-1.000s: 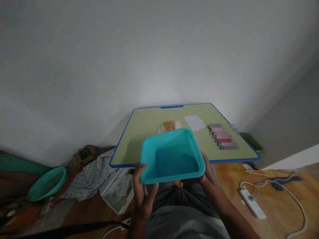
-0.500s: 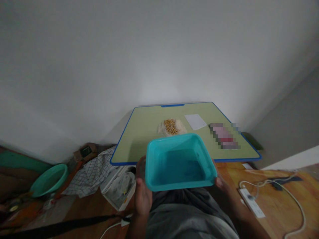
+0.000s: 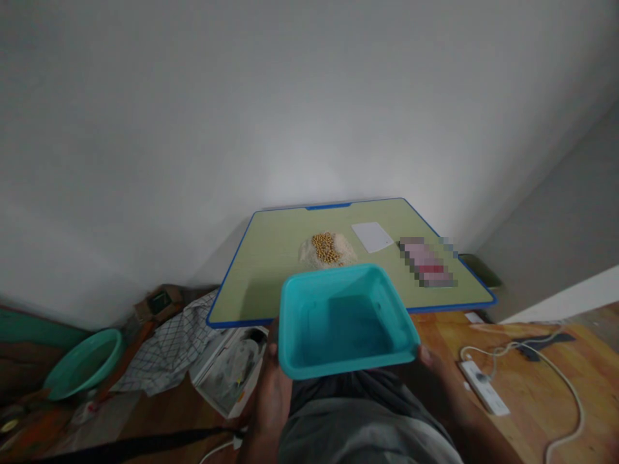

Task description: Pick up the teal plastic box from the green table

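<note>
Two hands hold a turquoise tub [image 3: 345, 319] at its sides: the left hand [image 3: 271, 386] grips the left rim, and the right hand [image 3: 430, 361] closes on the right corner. The tub hangs above the lap, before a green table [image 3: 271, 258] bearing a pile of beans [image 3: 326, 248].

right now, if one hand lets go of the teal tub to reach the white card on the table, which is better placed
Probably the right hand: the white card lies right of the bean pile, on that hand's side. The left hand grips the teal tub at its opposite edge.
</note>
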`<action>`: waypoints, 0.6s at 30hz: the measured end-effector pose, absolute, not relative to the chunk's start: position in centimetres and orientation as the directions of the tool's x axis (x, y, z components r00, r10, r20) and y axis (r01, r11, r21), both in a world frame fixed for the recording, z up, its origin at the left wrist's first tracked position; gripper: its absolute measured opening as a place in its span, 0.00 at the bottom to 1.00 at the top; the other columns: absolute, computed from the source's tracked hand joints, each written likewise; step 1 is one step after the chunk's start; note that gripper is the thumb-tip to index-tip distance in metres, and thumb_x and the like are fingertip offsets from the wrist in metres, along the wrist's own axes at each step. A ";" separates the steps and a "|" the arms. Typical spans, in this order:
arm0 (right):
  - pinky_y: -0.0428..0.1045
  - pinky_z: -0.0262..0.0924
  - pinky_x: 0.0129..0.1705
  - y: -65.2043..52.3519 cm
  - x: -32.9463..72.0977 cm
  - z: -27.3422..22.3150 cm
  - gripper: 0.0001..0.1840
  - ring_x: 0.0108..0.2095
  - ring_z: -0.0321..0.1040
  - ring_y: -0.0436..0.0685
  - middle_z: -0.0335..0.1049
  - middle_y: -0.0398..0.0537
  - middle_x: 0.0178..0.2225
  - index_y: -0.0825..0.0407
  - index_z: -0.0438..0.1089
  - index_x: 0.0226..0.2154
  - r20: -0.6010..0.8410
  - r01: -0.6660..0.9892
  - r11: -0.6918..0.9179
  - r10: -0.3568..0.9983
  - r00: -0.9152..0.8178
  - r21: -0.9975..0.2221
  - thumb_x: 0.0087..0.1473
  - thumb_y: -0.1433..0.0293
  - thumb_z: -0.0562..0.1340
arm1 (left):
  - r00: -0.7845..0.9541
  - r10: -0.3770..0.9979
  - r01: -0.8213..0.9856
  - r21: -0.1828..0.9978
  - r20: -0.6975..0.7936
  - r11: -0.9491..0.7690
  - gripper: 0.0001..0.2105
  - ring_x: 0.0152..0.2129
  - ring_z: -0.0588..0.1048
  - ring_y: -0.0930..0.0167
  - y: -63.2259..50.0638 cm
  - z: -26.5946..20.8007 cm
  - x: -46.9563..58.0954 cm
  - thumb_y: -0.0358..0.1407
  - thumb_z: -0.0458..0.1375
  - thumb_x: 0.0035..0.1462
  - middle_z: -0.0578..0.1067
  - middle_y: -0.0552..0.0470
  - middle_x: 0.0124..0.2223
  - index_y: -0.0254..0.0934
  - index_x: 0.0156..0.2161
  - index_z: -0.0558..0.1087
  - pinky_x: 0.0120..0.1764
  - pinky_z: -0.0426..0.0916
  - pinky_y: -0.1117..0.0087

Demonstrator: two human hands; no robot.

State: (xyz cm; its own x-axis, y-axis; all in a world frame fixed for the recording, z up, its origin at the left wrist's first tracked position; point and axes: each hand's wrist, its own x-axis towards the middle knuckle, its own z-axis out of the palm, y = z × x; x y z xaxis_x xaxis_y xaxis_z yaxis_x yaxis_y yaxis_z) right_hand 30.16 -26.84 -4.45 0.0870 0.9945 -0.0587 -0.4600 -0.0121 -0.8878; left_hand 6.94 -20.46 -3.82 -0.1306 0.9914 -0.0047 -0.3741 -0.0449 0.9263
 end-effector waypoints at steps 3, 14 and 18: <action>0.65 0.76 0.41 -27.0 29.8 -3.8 0.37 0.54 0.76 0.75 0.70 0.59 0.64 0.39 0.68 0.62 -0.138 -0.597 -0.086 0.989 0.042 -0.798 0.54 0.44 0.67 | -0.123 0.992 -0.384 0.923 -0.010 -0.039 0.44 0.68 0.61 0.49 -20.6 -3.7 7.1 0.62 0.65 0.50 0.69 0.36 0.63 0.39 0.67 0.70 0.67 0.59 0.48; 0.66 0.77 0.39 -26.3 29.5 -2.0 0.44 0.48 0.78 0.73 0.74 0.59 0.61 0.39 0.66 0.66 -0.085 -0.538 -0.079 0.996 -0.014 -0.840 0.51 0.40 0.64 | -0.101 0.994 -0.421 0.907 -0.049 0.002 0.40 0.68 0.61 0.50 -21.2 -4.0 7.6 0.60 0.64 0.54 0.71 0.37 0.62 0.38 0.66 0.72 0.67 0.60 0.49; 0.65 0.77 0.39 -26.3 29.6 -2.5 0.45 0.50 0.78 0.73 0.73 0.59 0.62 0.39 0.63 0.68 -0.101 -0.547 -0.073 0.995 0.022 -0.834 0.53 0.41 0.64 | -0.088 0.994 -0.431 0.902 -0.064 0.020 0.37 0.68 0.61 0.51 -21.4 -5.5 7.2 0.58 0.64 0.55 0.71 0.37 0.62 0.39 0.65 0.73 0.67 0.60 0.49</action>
State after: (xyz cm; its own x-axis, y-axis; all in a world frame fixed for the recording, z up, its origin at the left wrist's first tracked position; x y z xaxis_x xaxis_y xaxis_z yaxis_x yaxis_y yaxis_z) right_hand 29.64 -26.30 -2.54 0.0222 0.9946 -0.1012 -0.5467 -0.0727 -0.8342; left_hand 7.23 -21.37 -5.48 -0.0882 0.9940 -0.0644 -0.4312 0.0201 0.9020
